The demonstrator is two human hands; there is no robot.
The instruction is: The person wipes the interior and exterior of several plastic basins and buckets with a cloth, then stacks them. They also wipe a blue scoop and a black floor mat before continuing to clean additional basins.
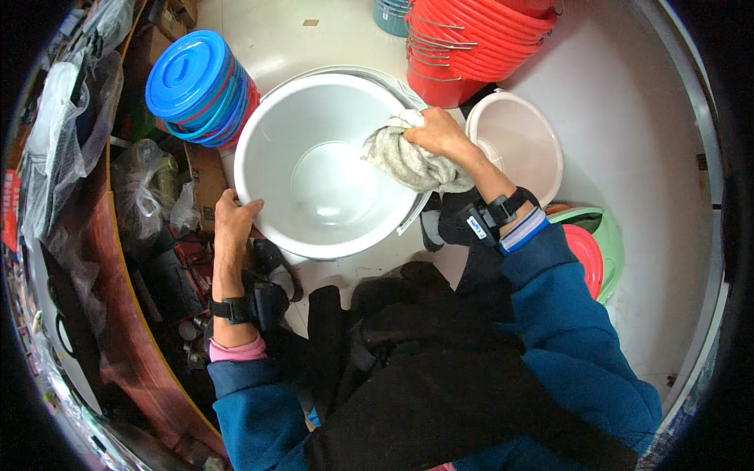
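A large white plastic bucket (pixel 277 159) stands before me, its open mouth facing up and its inside bare. My left hand (pixel 234 221) grips the rim at the left, thumb over the edge and fingers outside. In my right hand (pixel 439 132) is a bunched grey-white cloth (pixel 406 156), which hangs over the bucket's right rim and partly hides it. More pale rims show around the bucket's far side, so it seems to sit in a stack. Just right of my right hand stands a smaller pale pinkish bucket (pixel 527 147), also with its mouth up.
Stacked red buckets (pixel 471 53) with wire handles stand at the back right, beside a teal bucket (pixel 390 17). A stack of blue buckets topped by a blue lid (pixel 187 73) is at the left. Near my right elbow lie a green basin (pixel 615 253) and a red lid (pixel 583 256). A wooden shelf edge (pixel 129 282) curves along the left.
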